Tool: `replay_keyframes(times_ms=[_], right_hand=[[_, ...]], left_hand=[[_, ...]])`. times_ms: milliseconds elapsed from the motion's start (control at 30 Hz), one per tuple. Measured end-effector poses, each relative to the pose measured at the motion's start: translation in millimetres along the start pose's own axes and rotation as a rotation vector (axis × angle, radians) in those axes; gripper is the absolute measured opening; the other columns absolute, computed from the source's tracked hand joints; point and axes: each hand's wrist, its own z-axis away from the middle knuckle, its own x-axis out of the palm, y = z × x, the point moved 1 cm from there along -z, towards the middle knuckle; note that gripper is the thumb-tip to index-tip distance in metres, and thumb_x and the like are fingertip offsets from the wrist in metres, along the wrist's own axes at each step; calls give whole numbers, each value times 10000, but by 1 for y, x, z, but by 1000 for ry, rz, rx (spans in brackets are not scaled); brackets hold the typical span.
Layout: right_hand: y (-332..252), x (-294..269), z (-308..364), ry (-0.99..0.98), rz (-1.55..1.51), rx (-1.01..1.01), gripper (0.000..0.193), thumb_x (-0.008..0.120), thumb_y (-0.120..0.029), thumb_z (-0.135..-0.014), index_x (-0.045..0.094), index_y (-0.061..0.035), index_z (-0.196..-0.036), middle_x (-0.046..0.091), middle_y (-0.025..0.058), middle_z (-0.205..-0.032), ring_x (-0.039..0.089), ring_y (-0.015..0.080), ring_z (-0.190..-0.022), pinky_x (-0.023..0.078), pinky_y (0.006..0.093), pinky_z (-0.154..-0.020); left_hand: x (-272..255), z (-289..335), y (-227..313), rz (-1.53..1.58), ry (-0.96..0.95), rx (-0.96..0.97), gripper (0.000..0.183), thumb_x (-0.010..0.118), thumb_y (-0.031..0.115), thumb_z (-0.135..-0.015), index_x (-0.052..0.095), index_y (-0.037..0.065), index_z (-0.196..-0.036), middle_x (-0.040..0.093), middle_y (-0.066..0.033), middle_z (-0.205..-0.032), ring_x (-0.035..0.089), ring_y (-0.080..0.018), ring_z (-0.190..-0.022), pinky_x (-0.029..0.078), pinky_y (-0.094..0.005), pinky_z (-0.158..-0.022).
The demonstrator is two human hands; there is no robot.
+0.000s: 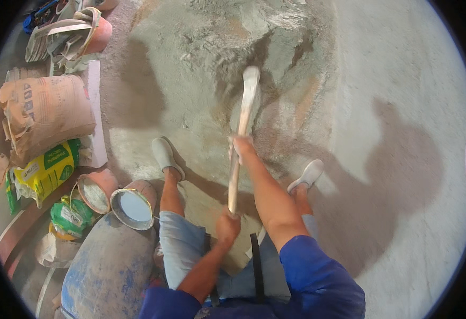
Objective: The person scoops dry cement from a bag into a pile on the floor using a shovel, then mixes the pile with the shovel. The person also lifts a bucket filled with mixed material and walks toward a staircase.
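- The person's left hand (227, 227) is wrapped around the near end of a long-handled tool (243, 121), low in the view and between the knees.
- The right hand (240, 148) grips the same wooden handle farther up, with the forearm stretched forward out of a blue sleeve (307, 266).
- The tool slants away from the body, its pale, coated far end reaching the near edge of a grey, damp-looking heap (211, 58) on the floor (the working edge is too blurred to make out).
- The feet stand apart, a pale left shoe (164, 154) and a pale right shoe (308, 174) on either side of the handle.
- Along the left side lie a torn brown paper sack (52, 114) and, just nearer, a yellow and green bag (52, 170).
- Nearer still, a reddish bucket (105, 183) of grey material sits beside another bucket (133, 206) holding pale bluish liquid; the latter adjoins a blue-stained drum (110, 271).
- At the upper left, a pink bucket (101, 36) lies tilted, with pale strips at its mouth.
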Motion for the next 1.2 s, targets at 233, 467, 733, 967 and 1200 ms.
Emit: replay_keyframes(times_ms=[233,467,733,967,1200], right_hand=[[132,-55,19,-102,-34,142,155,605,-137,-908,525,-104,-780,503,30,-594,513,174,-458,452,354,-408],[168,-88,89,90,3,84,169,639,-108,-870,489,-96,-946,501,20,-606,530,163,-459,450,337,-372],[-49,-140,72,345,-434,-368,175,606,-96,-897,441,-66,-945,482,52,-680,511,168,-483,465,327,-367],[-141,-87,-36,225,-178,-301,131,569,-151,-929,549,-78,-822,502,19,-621,506,158,-490,472,323,-448],[44,-112,-18,11,-328,51,164,558,-189,-928,512,-130,-783,482,14,-588,519,187,-479,469,385,-447]], left_hand=[[64,83,-78,121,-145,-179,363,686,258,-842,593,19,-1099,672,-263,-975,660,-417,-968,515,-469,-806],[69,138,-107,93,-315,-209,393,669,264,-843,588,35,-1152,671,-256,-971,675,-377,-971,521,-460,-809],[17,-28,38,-98,-238,507,314,653,245,-857,577,95,-1122,675,-222,-878,646,-438,-841,502,-529,-717],[-7,-101,116,-73,-99,403,310,670,219,-826,568,54,-1068,664,-247,-883,640,-448,-869,506,-510,-735],[25,6,5,-172,-319,36,387,674,255,-845,556,64,-1160,656,-247,-1032,626,-438,-979,505,-504,-807]])
